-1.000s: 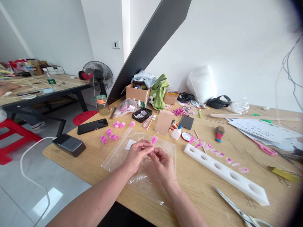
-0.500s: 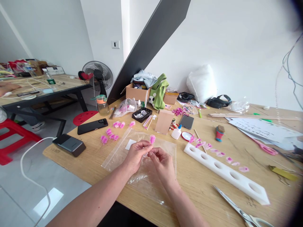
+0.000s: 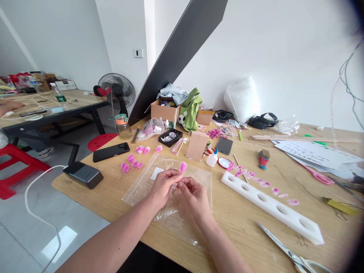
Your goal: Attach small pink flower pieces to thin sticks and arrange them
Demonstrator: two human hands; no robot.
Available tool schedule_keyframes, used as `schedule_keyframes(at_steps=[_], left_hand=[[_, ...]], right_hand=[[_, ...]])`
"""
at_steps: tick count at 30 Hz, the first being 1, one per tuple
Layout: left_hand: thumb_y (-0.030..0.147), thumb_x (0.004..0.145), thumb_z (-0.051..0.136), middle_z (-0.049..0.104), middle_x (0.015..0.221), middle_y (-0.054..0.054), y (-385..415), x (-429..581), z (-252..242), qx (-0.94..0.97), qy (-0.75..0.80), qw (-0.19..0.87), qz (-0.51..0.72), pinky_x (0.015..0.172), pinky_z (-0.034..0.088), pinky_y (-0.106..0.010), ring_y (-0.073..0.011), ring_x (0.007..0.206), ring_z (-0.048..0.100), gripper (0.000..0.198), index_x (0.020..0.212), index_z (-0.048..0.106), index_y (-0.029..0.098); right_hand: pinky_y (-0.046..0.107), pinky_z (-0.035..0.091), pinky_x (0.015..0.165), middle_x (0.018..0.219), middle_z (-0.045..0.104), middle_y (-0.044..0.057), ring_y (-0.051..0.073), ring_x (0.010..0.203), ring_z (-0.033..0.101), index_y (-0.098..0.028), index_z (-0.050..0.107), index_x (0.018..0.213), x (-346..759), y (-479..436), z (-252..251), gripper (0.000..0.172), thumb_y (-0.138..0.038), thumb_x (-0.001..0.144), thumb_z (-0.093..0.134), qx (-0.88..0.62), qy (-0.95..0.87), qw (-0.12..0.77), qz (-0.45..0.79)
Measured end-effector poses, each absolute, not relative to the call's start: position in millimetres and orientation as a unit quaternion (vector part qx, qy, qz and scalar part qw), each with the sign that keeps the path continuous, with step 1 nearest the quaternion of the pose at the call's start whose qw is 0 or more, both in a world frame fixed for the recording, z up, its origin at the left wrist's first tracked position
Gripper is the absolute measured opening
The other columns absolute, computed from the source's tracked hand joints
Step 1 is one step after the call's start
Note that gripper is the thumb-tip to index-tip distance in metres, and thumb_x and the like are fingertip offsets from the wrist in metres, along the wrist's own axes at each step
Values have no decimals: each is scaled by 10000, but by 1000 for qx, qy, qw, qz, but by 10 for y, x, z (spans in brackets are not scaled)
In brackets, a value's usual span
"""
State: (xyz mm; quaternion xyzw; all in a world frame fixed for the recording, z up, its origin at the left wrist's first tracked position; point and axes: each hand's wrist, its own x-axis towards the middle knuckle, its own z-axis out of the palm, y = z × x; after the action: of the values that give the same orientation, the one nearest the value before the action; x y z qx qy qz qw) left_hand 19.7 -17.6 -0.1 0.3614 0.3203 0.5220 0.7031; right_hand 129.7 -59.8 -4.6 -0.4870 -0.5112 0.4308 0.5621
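Note:
A small pink flower [image 3: 183, 167] stands up from between my fingertips, above a clear zip bag [image 3: 176, 216] lying flat on the table. My left hand [image 3: 166, 185] is pinched at the flower's base. Close beside it, my right hand [image 3: 195, 193] is also closed in a pinch; what lies between its fingertips is too small to make out. Several fluffy pink pieces [image 3: 131, 158] rest left of the bag. To the right, a row of pink petals [image 3: 265, 184] runs along a white foam block [image 3: 261, 199] with round holes.
Scissors [image 3: 287, 250] lie at the front right. A glue bottle [image 3: 212, 158] stands behind the bag, near an upright cardboard piece [image 3: 197, 146]. A phone [image 3: 110, 151] and a power bank [image 3: 83, 174] are at the left edge. Boxes and a green bag [image 3: 190, 110] stand at the back.
Almost nothing differs. Both hands stay pinched in the same place with the pink flower upright; the view has shifted very slightly.

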Motion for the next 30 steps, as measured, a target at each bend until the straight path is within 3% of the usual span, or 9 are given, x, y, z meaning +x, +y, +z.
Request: schedule_keyframes(at_steps=[25,30], left_hand=[[208,589,785,573,719,3,-168,206,5,366,331,701,515,579,371,-216,-85,652,506,123,642,695,143],[185,595,774,578,741,-4,-153,201,-20,382,332,674,538,641,389,-217,-100,721,516,94,628,697,143]], right_hand=[[274,405,643,709,631,41,162,672,545,-145,625,760,1302,-587,-80,212,-357,770,614,-498,-499,554,444],[269,401,632,689,624,37,158,657,538,-148,624,744,1307,-581,-74,212,-359,762,616,-502,-506,549,437]])
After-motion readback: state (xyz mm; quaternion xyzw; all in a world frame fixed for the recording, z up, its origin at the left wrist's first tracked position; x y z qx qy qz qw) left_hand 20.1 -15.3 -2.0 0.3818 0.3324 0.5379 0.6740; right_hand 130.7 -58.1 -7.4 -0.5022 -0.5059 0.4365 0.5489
